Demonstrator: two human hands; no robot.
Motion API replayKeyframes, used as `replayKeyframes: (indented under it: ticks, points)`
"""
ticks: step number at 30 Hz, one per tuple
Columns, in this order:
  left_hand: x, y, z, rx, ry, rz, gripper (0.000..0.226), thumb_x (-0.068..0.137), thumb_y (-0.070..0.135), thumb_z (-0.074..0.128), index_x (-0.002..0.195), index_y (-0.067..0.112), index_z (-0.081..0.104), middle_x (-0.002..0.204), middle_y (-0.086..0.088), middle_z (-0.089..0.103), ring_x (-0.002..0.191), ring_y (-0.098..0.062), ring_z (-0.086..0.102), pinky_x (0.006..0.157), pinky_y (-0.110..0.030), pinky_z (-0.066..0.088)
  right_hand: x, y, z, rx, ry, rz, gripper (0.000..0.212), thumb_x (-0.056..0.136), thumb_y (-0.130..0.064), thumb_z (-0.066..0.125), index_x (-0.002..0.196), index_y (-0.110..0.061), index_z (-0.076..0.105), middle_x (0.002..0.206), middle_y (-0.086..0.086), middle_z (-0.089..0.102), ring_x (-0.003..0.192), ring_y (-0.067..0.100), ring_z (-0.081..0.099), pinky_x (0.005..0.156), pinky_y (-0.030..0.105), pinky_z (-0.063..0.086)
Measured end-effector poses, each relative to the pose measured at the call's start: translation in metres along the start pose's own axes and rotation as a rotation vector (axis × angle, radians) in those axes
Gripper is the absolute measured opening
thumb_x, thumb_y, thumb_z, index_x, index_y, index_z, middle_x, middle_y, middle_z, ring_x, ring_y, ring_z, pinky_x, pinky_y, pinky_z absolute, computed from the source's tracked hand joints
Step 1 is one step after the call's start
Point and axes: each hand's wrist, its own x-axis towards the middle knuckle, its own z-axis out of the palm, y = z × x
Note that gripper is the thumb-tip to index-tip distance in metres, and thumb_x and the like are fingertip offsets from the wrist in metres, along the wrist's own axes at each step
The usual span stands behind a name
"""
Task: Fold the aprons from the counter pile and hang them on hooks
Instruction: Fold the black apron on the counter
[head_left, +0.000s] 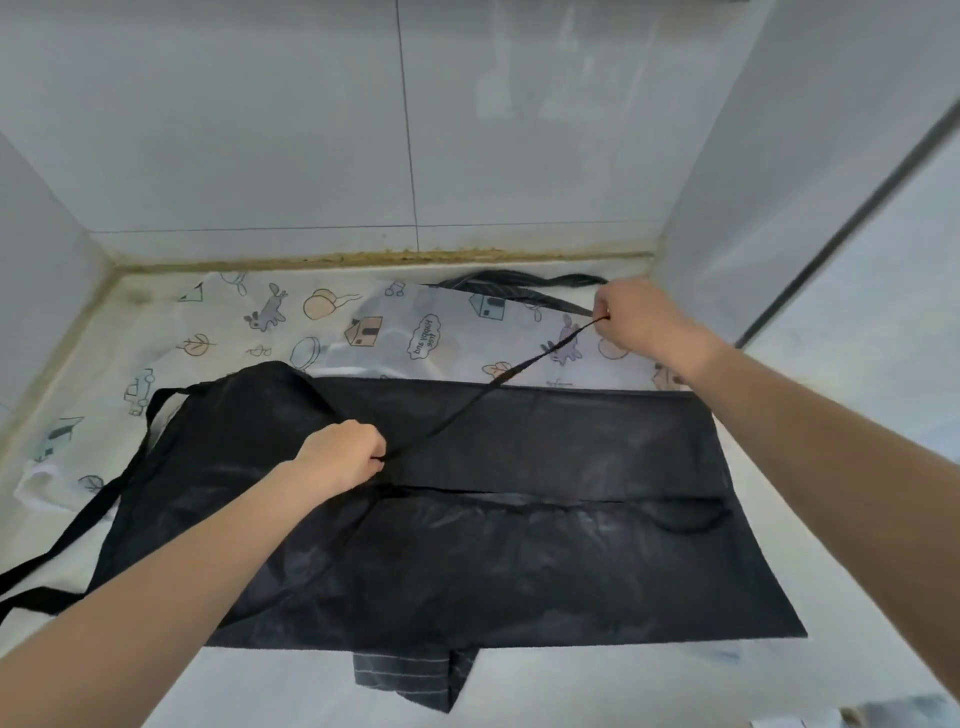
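Your hands are both on the black apron's tie strap (524, 371): the left hand (340, 457) is curled, pinching the strap's near end down against the cloth at mid-apron; the right hand (631, 319) pinches the far end between thumb and fingers, raised over the back of the desk (597, 691). Strap runs taut between them, a thin flat ribbon on a diagonal.

Black apron (519, 545) lies spread flat on the desk, matte, thin woven fabric, roughly rectangular with a straight crease running across its middle. Its wider neck strap (83, 525) trails off the left side in a loose loop.

Under it, toward the wall, a pale printed apron (332, 322), smooth, with small cartoon houses, rabbits, leaves and a speech bubble. A dark pinstriped apron (410, 680) pokes out beneath the black apron's near edge; similar striped cloth bunches at the back, near your right hand.

Desk surface is pale and glossy. Glossy white wall tiles (260, 130) enclose it on three sides, with a discoloured, grimy seam along the back joint.
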Motion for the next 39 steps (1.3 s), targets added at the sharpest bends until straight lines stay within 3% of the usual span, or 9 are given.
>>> replayKeyframes:
  ticks: [4, 9, 12, 15, 18, 23, 27, 35, 39]
  points:
    - [0.004, 0.019, -0.002, -0.133, -0.061, 0.154, 0.019, 0.093, 0.024, 0.056, 0.103, 0.016, 0.069, 0.100, 0.005, 0.054, 0.093, -0.014, 0.056, 0.083, -0.026, 0.045, -0.045, 0.025, -0.003, 0.072, -0.105, 0.056, 0.020, 0.087, -0.012, 0.060, 0.098, 0.004, 0.062, 0.077, 0.013, 0.062, 0.072, 0.028, 0.061, 0.063, 0.029, 0.045]
    - [0.011, 0.036, -0.002, -0.141, -0.336, 0.161, 0.017, 0.093, 0.023, 0.054, 0.103, 0.016, 0.066, 0.100, -0.004, 0.067, 0.077, -0.008, 0.055, 0.078, -0.021, 0.045, -0.094, 0.057, 0.036, -0.024, -0.441, 0.230, 0.025, 0.088, -0.017, 0.059, 0.069, -0.003, 0.051, 0.059, 0.007, 0.054, 0.046, 0.016, 0.048, 0.054, 0.024, 0.044]
    - [0.017, 0.036, -0.010, -0.212, -0.283, 0.178, 0.015, 0.092, 0.014, 0.051, 0.096, 0.016, 0.065, 0.091, 0.002, 0.067, 0.069, -0.004, 0.057, 0.069, -0.014, 0.045, -0.118, 0.068, 0.060, -0.154, -0.524, 0.316, 0.030, 0.087, -0.009, 0.057, 0.062, -0.007, 0.041, 0.062, 0.006, 0.047, 0.050, 0.017, 0.045, 0.064, 0.029, 0.046]
    - [0.026, 0.031, -0.018, -0.215, -0.169, 0.183, 0.016, 0.092, 0.013, 0.051, 0.098, 0.017, 0.066, 0.090, 0.005, 0.064, 0.074, -0.006, 0.057, 0.069, -0.015, 0.042, -0.119, 0.066, 0.069, -0.279, -0.591, 0.317, 0.010, 0.088, -0.012, 0.057, 0.086, -0.006, 0.049, 0.087, 0.006, 0.049, 0.072, 0.023, 0.049, 0.071, 0.032, 0.043]
    - [0.040, 0.028, -0.023, -0.153, -0.057, 0.159, 0.019, 0.093, 0.016, 0.052, 0.107, 0.019, 0.064, 0.109, 0.001, 0.062, 0.089, -0.010, 0.054, 0.084, -0.022, 0.043, -0.096, 0.056, 0.065, -0.257, -0.519, 0.229, 0.019, 0.092, -0.011, 0.049, 0.110, -0.007, 0.051, 0.094, 0.008, 0.049, 0.082, 0.025, 0.053, 0.069, 0.031, 0.045]
    - [0.065, 0.028, -0.026, -0.133, -0.060, 0.122, 0.049, 0.093, 0.017, 0.054, 0.139, 0.016, 0.038, 0.137, -0.005, 0.038, 0.107, -0.018, 0.051, 0.092, -0.028, 0.042, -0.033, 0.028, 0.080, -0.078, -0.385, -0.025, 0.041, 0.094, -0.020, 0.050, 0.133, -0.008, 0.045, 0.131, 0.014, 0.047, 0.117, 0.031, 0.047, 0.098, 0.042, 0.043]
    - [0.083, 0.021, -0.024, -0.252, 0.057, 0.066, 0.047, 0.092, 0.012, 0.054, 0.137, 0.010, 0.040, 0.137, -0.007, 0.038, 0.103, -0.023, 0.054, 0.093, -0.034, 0.045, -0.007, 0.012, 0.102, -0.169, -0.331, -0.179, 0.063, 0.090, -0.019, 0.057, 0.145, -0.012, 0.028, 0.142, 0.013, 0.034, 0.124, 0.034, 0.038, 0.100, 0.043, 0.039]
    - [0.094, -0.014, -0.018, -0.365, 0.117, -0.074, 0.012, 0.093, 0.012, 0.054, 0.102, 0.006, 0.059, 0.084, -0.008, 0.063, 0.074, -0.019, 0.060, 0.076, -0.032, 0.048, 0.028, 0.019, 0.112, -0.069, -0.195, -0.060, 0.021, 0.091, -0.010, 0.052, 0.110, -0.009, 0.061, 0.114, 0.011, 0.060, 0.110, 0.029, 0.052, 0.092, 0.037, 0.036]
    - [0.096, -0.015, -0.020, -0.431, 0.197, -0.088, 0.009, 0.093, 0.008, 0.054, 0.098, 0.003, 0.060, 0.078, -0.008, 0.062, 0.065, -0.016, 0.059, 0.076, -0.032, 0.050, 0.039, 0.028, 0.105, 0.123, -0.233, -0.030, 0.019, 0.093, -0.014, 0.052, 0.090, -0.002, 0.066, 0.091, 0.013, 0.061, 0.092, 0.031, 0.058, 0.079, 0.034, 0.044]
